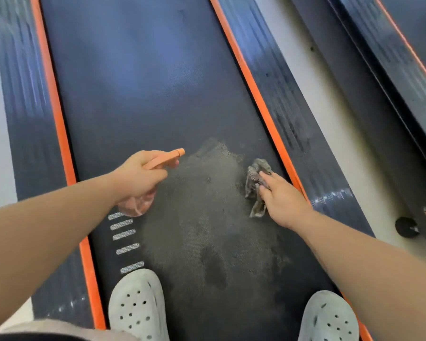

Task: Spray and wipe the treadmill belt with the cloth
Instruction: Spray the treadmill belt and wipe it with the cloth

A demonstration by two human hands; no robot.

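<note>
The dark treadmill belt [143,94] runs away from me between two orange strips. A greyish wet patch [207,217] spreads across its middle. My left hand [135,178] grips a spray bottle [166,159] with an orange head and a clear pinkish body, nozzle pointing right over the patch. My right hand [283,200] presses a crumpled grey cloth [255,183] onto the belt near the right orange strip, fingers lying over it.
My two feet in pale perforated clogs [138,308] stand on the belt at the near end. Black side rails [288,107] flank the belt. White dash marks [124,238] sit near the left edge. Another treadmill [403,57] lies at the right, across a pale floor gap.
</note>
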